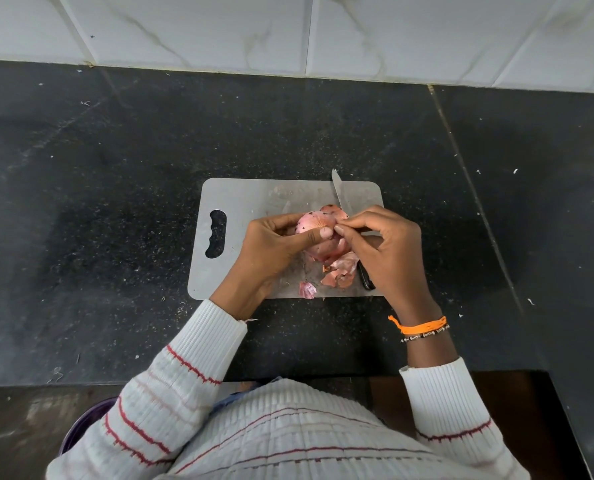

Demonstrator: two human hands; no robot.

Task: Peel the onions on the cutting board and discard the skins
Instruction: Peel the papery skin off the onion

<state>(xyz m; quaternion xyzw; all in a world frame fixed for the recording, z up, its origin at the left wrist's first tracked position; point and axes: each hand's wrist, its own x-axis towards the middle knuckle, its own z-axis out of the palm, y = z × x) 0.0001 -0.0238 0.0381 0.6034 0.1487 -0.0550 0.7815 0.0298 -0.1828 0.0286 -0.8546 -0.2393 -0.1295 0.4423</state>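
Left hand (274, 244) grips the onion (318, 233) just above the cutting board (240, 195), right hand (385, 244) pinches a flap of skin (337, 213) at its top. I'd pull it down slowly so it comes off whole, clear of the knife (338, 192).

The cutting board (240, 199) lies on the counter (115, 168) at the middle of the frame, its handle slot toward the left; I hold the onion (314, 230) over the board's middle, my left hand (274, 247) to its left, my right hand (389, 251) to its right; the skins (340, 271) lie on the board just below the onion; the knife (340, 194) lies on the board's right part, its tip past the upper edge, mostly under my right hand; the wall tiles (288, 29) run across the top.
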